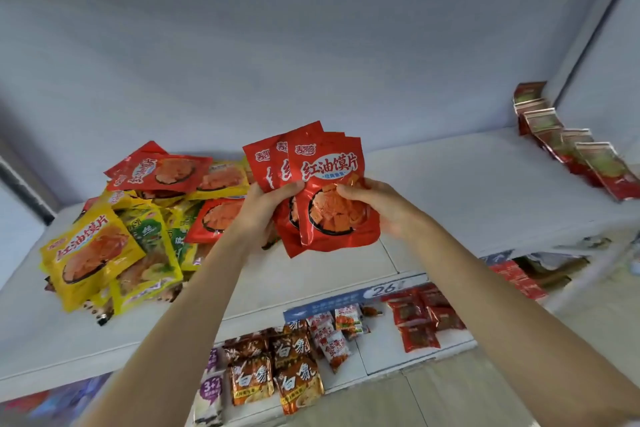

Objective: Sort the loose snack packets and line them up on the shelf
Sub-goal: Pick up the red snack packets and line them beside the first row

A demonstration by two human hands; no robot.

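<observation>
A fanned stack of red snack packets [325,166] is held upright above the white shelf [467,191], in the middle of the view. My left hand [265,208] grips the stack's left side, thumb across the front. My right hand [377,201] holds its right edge with the thumb on the front packet. To the left lies a loose heap of packets [138,218]: red ones on top at the back, yellow and green ones toward the front. Along the shelf's right end stands a row of red packets [568,146], lined up one behind another.
The shelf's grey back panel [311,62] rises behind the stack. Lower shelves hold brown noodle packs [277,371] and small red packets [422,319]. A blue price strip [381,291] runs along the front edge. The shelf's right side panel [595,73] closes off the end.
</observation>
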